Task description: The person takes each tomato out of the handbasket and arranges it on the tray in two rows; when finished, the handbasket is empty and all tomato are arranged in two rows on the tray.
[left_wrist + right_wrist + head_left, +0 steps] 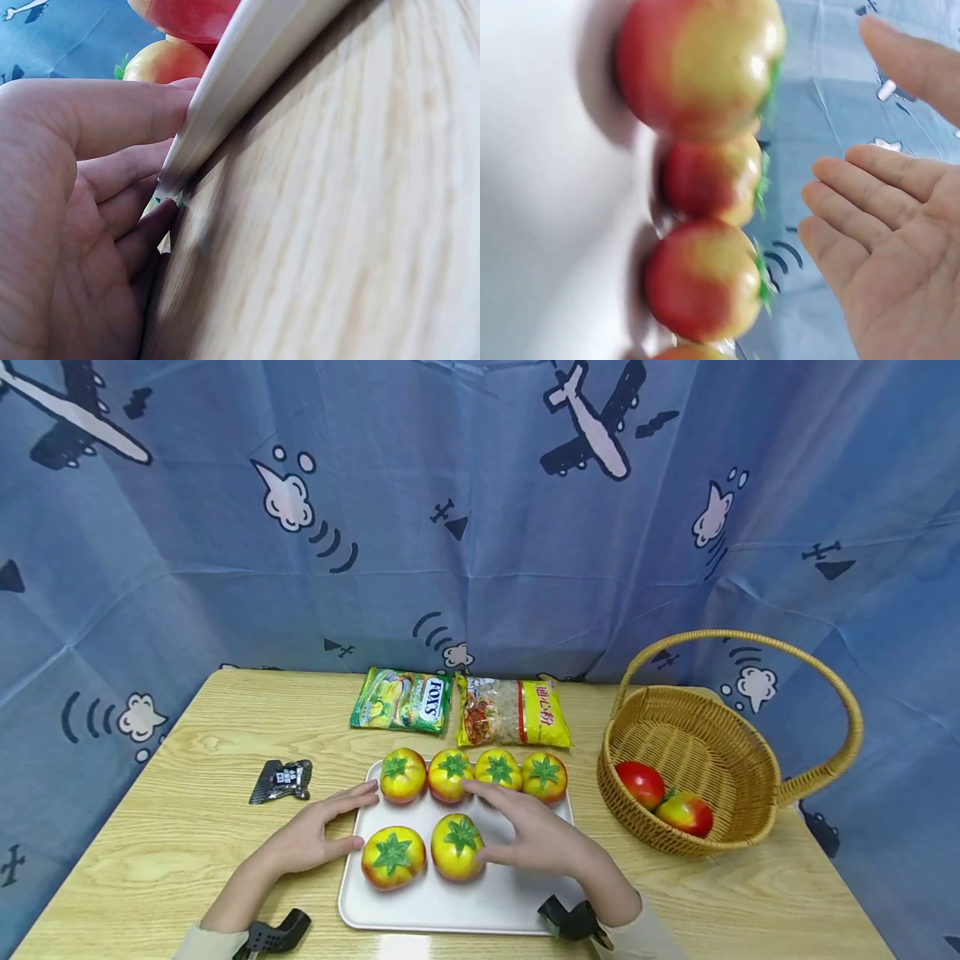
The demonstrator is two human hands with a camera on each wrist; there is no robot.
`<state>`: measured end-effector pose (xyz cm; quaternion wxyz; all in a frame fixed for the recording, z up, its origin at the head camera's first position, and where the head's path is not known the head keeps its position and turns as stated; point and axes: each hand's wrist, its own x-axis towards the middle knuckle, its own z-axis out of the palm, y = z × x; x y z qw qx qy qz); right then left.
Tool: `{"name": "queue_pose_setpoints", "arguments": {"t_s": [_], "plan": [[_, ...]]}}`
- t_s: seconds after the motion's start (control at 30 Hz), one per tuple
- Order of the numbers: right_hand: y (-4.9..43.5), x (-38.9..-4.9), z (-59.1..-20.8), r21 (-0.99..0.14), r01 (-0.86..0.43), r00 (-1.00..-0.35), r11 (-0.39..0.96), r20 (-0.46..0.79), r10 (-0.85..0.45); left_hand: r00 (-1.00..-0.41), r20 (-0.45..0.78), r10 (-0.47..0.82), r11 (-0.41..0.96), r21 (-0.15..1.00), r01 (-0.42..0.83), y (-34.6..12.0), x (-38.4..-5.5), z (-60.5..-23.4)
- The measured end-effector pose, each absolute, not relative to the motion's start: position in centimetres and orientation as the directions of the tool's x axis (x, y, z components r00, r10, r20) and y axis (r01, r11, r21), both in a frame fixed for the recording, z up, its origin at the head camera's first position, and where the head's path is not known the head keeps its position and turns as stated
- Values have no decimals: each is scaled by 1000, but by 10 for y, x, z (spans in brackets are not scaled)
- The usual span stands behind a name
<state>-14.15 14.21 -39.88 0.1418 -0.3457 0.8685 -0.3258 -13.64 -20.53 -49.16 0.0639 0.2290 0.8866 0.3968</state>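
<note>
A white tray [517, 893] carries several yellow-and-red tomatoes [393, 857] with green star-shaped leaves, some lined up along the back and two nearer the front. My left hand [311, 835] rests at the tray's left edge. In the left wrist view its thumb and fingers touch the tray rim [206, 124]. Over the tray's right half is my right hand [536, 835], holding nothing. Its thumb overlaps the front right tomato [455, 847] in the head view. The right wrist view shows the palm and extended fingers [870, 187] apart from the tomatoes [701, 281].
A wicker basket [738, 777] with a tall handle stands at the right, two red fruits [641, 783] inside. Behind the tray lie a green FOX'S bag [402, 700] and a yellow pasta bag [513, 712]. A small black packet [281, 780] lies left. A blue curtain hangs behind.
</note>
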Motion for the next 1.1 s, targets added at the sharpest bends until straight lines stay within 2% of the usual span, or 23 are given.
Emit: {"name": "queue_pose_setpoints", "arguments": {"t_s": [0.3, 0.6, 0.87, 1.1], "plan": [[172, -150, -382, -648, -484, -796, 587, 49, -603, -887, 76, 455, 577, 734, 358, -206, -136, -490], [217, -155, -370, -596, -492, -852, 634, 180, -492, -888, 65, 456, 579, 736, 351, -206, -137, -492], [267, -156, -368, -606, -363, -920, 708, 112, -375, -883, 91, 461, 575, 728, 374, -206, -137, -494], [309, -153, -371, -590, -270, -952, 761, 45, -303, -874, 93, 476, 570, 725, 387, -206, -139, -493]]}}
